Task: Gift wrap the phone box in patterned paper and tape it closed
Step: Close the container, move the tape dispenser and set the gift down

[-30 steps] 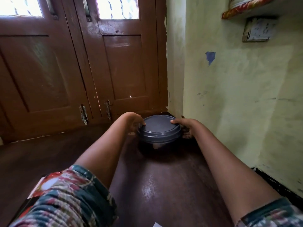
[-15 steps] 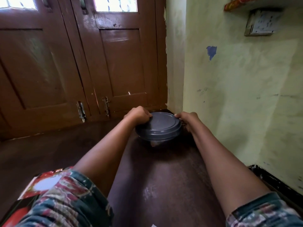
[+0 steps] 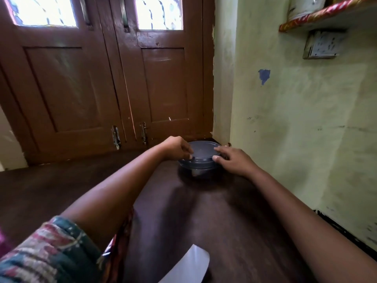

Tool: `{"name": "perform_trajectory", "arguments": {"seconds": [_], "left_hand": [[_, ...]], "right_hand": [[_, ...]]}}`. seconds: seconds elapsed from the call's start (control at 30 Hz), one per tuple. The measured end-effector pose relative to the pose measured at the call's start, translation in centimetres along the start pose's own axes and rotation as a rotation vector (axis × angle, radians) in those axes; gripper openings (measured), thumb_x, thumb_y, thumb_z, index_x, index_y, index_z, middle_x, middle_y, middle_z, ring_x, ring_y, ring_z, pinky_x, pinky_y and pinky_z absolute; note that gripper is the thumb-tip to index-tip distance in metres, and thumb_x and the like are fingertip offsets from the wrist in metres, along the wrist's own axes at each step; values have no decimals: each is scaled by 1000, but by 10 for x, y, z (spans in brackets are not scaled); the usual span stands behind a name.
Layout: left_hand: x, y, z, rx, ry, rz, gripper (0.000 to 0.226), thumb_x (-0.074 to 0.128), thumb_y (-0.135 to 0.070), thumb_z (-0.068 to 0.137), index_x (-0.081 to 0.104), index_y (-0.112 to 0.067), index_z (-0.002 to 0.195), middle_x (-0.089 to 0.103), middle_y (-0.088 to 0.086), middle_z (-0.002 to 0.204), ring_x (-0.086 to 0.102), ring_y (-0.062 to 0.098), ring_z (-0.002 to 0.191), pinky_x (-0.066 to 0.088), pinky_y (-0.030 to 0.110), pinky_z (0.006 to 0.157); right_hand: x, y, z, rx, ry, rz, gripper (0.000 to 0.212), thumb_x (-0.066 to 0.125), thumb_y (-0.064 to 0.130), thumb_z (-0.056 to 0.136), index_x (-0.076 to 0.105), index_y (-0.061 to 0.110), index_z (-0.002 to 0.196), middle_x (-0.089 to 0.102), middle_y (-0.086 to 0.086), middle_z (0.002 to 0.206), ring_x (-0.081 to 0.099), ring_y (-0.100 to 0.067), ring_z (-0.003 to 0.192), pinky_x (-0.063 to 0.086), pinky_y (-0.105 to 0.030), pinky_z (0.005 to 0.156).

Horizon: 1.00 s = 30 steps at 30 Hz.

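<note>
A round container with a grey lid point(image 3: 201, 153) stands on the dark floor in the corner by the door. My left hand point(image 3: 177, 148) grips the lid's left edge with curled fingers. My right hand point(image 3: 232, 160) holds the right edge, fingers on top and thumb against the rim. A strip of red patterned paper point(image 3: 120, 237) shows under my left forearm. A curved white sheet point(image 3: 188, 266) lies at the bottom of the head view. No phone box is in view.
Brown wooden double doors point(image 3: 102, 88) close off the far side. A pale yellow wall point(image 3: 295, 129) runs along the right, with a shelf point(image 3: 326, 15) and a switch plate point(image 3: 321, 44) high up. Dark floor point(image 3: 214, 211) stretches between my arms.
The view has tilted, bringing the white sheet into sight. My right hand has shifted from the container's side onto the lid's rim. The container stays in the corner.
</note>
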<state>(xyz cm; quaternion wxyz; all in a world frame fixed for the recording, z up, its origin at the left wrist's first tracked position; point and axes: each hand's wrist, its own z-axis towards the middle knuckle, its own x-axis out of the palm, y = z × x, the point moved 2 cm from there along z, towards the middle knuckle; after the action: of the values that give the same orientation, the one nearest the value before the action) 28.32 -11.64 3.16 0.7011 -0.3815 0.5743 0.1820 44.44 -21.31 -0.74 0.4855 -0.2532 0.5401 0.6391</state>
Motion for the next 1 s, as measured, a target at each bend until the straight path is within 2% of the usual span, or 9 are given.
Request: {"name": "perform_trajectory", "arguments": {"seconds": [0.13,0.23,0.33,0.5,0.7,0.8,1.0], "left_hand": [[12,6,-6,39,-123,28,26,74,-24,77,72,-17,103,70,1,103,62,18,98,44,23,82],[18,6,-4,102,-149,206,33,77,-31,72,68,-21,102,67,1,103,61,21,97,47,31,79],[25,0,-3,160,-220,401,33,72,-33,77,61,-19,105,64,4,106,60,26,98,40,31,69],[29,5,10,156,-269,487,32,65,-33,83,56,-18,110,64,6,108,60,27,99,38,31,68],[30,17,45,92,-196,499,35,64,-22,82,48,-15,113,60,12,111,58,35,100,41,35,68],[28,24,63,85,-107,498,36,62,-19,82,45,-15,113,59,14,111,58,36,99,49,40,74],[25,29,74,21,48,455,54,66,-22,80,38,-15,125,55,15,118,56,33,105,47,39,81]], "right_hand": [[18,6,-6,-71,95,-170,59,44,41,96,24,21,148,19,-1,155,16,-14,143,17,-26,112],[28,3,-11,-118,64,-307,68,46,40,95,10,23,150,8,-1,158,10,-16,144,16,-29,114],[37,1,-10,-128,-34,-340,66,50,30,95,14,22,149,12,-2,157,14,-17,144,17,-27,113],[48,0,14,-110,-130,-312,55,48,21,96,26,20,146,22,-3,155,20,-17,142,22,-28,112],[55,-8,50,-83,-114,-278,55,48,20,96,26,19,146,21,-3,155,18,-18,143,22,-29,112],[55,-13,66,-78,-83,-272,55,48,19,96,26,19,146,20,-3,155,17,-18,143,23,-29,111],[53,-13,77,-53,-13,-279,61,50,23,95,21,18,148,17,-4,156,13,-19,144,18,-30,113]]}}
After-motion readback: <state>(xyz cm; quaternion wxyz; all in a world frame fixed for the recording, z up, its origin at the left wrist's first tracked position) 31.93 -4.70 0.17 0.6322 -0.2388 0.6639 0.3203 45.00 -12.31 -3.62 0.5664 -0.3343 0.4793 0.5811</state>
